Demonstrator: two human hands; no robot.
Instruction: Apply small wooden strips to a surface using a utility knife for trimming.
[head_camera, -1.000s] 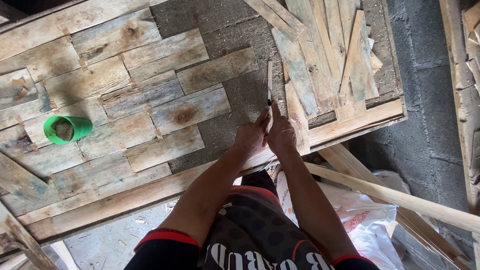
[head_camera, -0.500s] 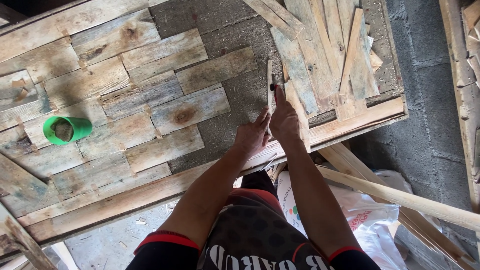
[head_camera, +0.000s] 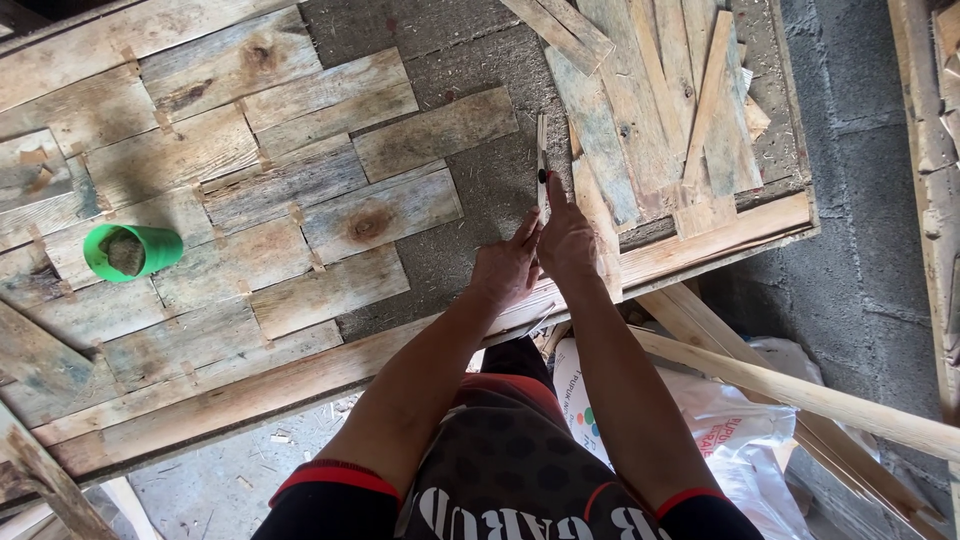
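Hands together near the counter's (head_camera: 700, 235) front edge, toward its right end. My right hand (head_camera: 567, 240) pinches the near end of a thin wood strip (head_camera: 542, 160) that lies flat on the bare board, running away from me. My left hand (head_camera: 505, 270) rests beside it, fingers loosely curled, touching the strip's base. Green cup (head_camera: 132, 251) stands on the laid planks (head_camera: 290, 180), well left.

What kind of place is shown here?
Probably a rough woodworking area: a worktable covered with short planks, loose offcuts piled at one end, and a bare concrete floor.
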